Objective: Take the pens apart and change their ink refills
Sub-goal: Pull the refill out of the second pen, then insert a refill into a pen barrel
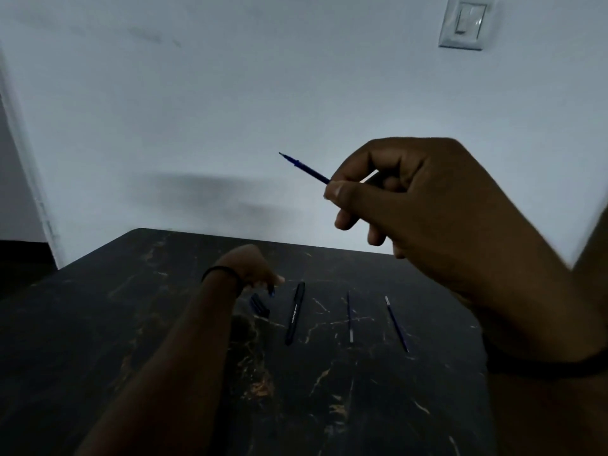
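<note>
Right hand: the right hand [424, 199] is raised well above the counter, in front of the wall; its thumb and curled fingers [342, 222] pinch a blue refill.
Held refill: the blue ink refill [304, 167] sticks out of the right hand up and to the left, its pointed tip uppermost; the rear part is hidden inside the hand.
Left hand: the left hand [253, 264] reaches low over the far part of the counter, its back to the camera, a dark band [218, 269] round the wrist. The fingertips point down towards a small dark part; whether the fingers are apart or clamped on anything cannot be told, since the hand hides them.
Pen part: a short dark pen piece [260, 306] lies on the counter just below the left hand; contact between them cannot be made out.
Whole pen: a black pen with pale lettering [294, 314] lies flat just right of that piece, its length running away from the camera.
Spare refills: two thin refills lie on the counter further right, apart from each other, one [349, 315] near the pen and one [396, 324] slanted beyond it.
Counter: dark marbled counter [164, 324] with pale veins, set against the wall.
Wall: plain pale wall [197, 110] with a light switch [465, 23] at the upper right.
</note>
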`<act>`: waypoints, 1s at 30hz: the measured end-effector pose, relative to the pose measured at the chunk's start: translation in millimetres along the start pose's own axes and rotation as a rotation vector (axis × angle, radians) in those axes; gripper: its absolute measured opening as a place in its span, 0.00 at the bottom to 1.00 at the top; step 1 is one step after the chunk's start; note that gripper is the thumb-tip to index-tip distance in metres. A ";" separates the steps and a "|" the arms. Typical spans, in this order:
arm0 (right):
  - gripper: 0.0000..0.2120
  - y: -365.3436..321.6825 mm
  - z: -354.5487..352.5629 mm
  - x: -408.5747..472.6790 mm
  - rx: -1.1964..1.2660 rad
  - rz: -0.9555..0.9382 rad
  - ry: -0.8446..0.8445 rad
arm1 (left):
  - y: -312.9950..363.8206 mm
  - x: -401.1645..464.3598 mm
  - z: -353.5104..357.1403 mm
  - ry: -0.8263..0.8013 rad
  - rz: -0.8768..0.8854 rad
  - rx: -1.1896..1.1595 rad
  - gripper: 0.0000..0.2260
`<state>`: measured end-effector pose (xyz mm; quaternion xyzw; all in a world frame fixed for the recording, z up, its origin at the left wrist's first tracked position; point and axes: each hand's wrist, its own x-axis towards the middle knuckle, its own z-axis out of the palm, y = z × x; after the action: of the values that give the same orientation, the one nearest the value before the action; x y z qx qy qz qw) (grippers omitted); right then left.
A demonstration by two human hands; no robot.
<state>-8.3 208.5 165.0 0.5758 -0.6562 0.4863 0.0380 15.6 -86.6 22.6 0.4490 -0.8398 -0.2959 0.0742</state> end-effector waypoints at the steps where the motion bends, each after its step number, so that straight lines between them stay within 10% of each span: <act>1: 0.06 0.2 -0.4 0.2 -0.001 -0.001 0.003 | -1.7 2.0 3.0 0.003 -0.019 0.011 0.15; 18: 0.06 0.7 -3.4 -0.2 -0.017 -0.003 0.012 | -12.4 17.1 24.2 -0.064 -0.071 0.171 0.19; 22: 0.06 0.4 -4.1 -0.3 -0.013 -0.002 0.020 | -1.3 3.3 5.1 0.143 0.063 0.182 0.24; 26: 0.06 0.3 -5.2 1.0 0.014 -0.011 0.079 | 51.1 -48.0 -41.4 0.405 0.412 -0.411 0.17; 30: 0.06 1.4 -5.3 2.7 0.089 -0.004 0.174 | 90.9 -121.1 -76.2 0.090 0.856 -0.953 0.09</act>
<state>-13.0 210.0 168.6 0.5337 -0.6271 0.5631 0.0701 51.7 15.7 152.9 0.0037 -0.7173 -0.5618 0.4122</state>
